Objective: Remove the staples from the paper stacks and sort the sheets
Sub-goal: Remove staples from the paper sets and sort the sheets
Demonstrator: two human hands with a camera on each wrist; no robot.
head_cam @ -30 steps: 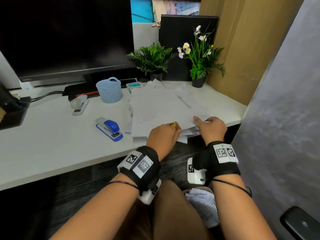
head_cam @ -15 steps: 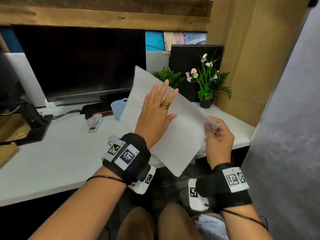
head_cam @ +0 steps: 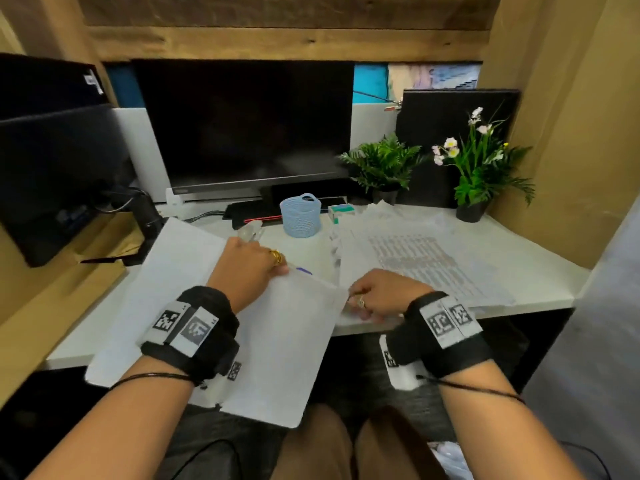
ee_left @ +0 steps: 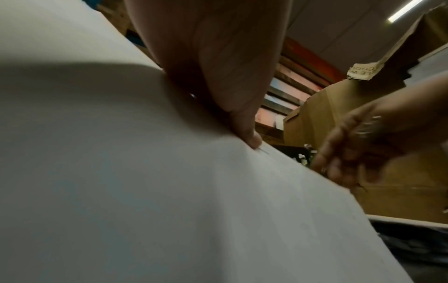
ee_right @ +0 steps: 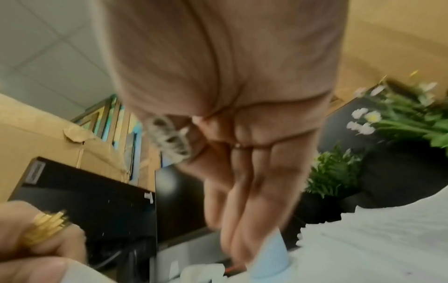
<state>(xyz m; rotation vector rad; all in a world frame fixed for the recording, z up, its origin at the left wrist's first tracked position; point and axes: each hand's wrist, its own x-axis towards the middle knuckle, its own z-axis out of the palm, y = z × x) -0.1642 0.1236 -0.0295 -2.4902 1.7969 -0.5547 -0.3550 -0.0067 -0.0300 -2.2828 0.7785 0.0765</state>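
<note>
A blank-side-up stapled paper stack lies at the front left of the white desk and overhangs its near edge. My left hand grips the stack's far edge. In the left wrist view the thumb presses the paper stack right beside a small staple. My right hand hovers at the stack's right corner with loosely curled fingers that hold nothing. A pile of printed sheets covers the desk's right half.
A blue mesh basket stands mid-desk before a dark monitor. A white stapler peeks out beyond my left hand, and a sliver of the blue stapler shows at the paper's edge. Two potted plants stand back right.
The stack came off the pile, was held up in both hands, and now lies flat at the front left. My right hand has let go of its corner.
</note>
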